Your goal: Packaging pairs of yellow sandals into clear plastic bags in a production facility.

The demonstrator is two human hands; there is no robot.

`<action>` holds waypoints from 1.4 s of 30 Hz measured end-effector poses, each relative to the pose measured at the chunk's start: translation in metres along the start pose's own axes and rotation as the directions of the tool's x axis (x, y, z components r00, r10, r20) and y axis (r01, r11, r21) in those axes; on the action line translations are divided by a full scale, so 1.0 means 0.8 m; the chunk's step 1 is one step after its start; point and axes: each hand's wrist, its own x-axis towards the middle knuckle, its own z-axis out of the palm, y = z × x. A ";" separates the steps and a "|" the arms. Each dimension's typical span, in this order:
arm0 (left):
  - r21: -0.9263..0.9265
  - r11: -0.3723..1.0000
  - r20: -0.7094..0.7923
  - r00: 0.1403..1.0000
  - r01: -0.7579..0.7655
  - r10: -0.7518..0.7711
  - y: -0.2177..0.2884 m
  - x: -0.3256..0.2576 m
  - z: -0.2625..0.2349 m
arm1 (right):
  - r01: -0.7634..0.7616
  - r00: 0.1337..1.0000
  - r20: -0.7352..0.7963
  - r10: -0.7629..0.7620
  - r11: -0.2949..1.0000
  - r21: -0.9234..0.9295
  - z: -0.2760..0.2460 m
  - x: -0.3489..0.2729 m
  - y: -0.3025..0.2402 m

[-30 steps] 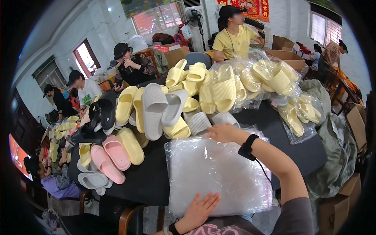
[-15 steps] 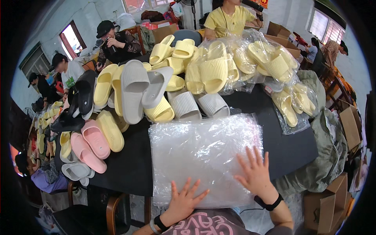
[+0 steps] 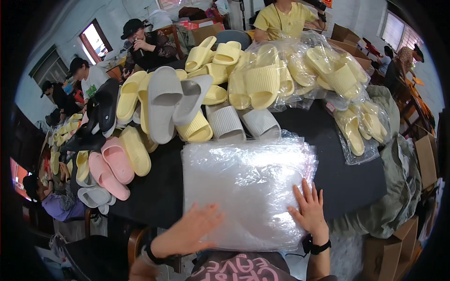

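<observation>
A stack of clear plastic bags point(image 3: 239, 182) lies on the black table right before me. My right hand point(image 3: 310, 210) rests flat on the stack's right edge, fingers spread. Over its lower left corner is my left hand point(image 3: 190, 229), somewhat blurred, fingers stretched out and holding nothing; whether it touches the plastic I cannot tell. Just beyond the bags stand grey ribbed slippers point(image 3: 226, 122). A pair of larger grey slippers point(image 3: 164, 105) leans on the pile to their left, next to a yellow slipper point(image 3: 194, 129).
Pink slippers point(image 3: 117, 161) and black slippers point(image 3: 107, 107) sit at the left. Bagged yellow slippers point(image 3: 262, 84) are heaped at the far side; another bagged pair point(image 3: 358, 124) lies right. Cardboard boxes point(image 3: 389, 248) stand by the black table point(image 3: 347, 187). Several people sit around, one in yellow point(image 3: 281, 21).
My left hand has lifted and shifted left across the stack's lower corner. The right hand stays flat at the right edge. The whole view has shifted slightly.
</observation>
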 end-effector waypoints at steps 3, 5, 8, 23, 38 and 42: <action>0.236 0.971 -0.043 0.998 -0.042 0.054 -0.018 0.045 -0.025 | -0.011 1.000 -0.006 0.011 1.000 0.026 0.003 0.000 -0.002; 0.276 0.958 -0.073 0.992 -0.078 0.102 -0.036 0.090 -0.011 | -0.006 1.000 -0.013 0.006 0.999 0.038 0.004 0.000 -0.002; 0.358 0.925 -0.111 0.978 -0.125 0.175 -0.061 0.136 0.016 | -0.008 1.000 -0.022 0.009 0.998 0.067 0.004 -0.002 0.000; 0.222 0.973 -0.087 0.993 -0.057 0.078 -0.089 0.138 0.031 | -0.021 0.999 0.049 0.012 0.983 0.181 -0.009 -0.002 0.000; -0.963 0.195 -0.263 0.817 -0.187 -0.513 -0.111 -0.011 0.123 | -0.106 0.985 0.088 0.151 0.115 0.988 -0.008 -0.011 0.012; -0.952 0.219 -0.297 0.826 -0.215 -0.480 -0.111 -0.013 0.132 | -0.152 0.974 0.135 0.180 0.087 0.984 -0.009 -0.009 0.026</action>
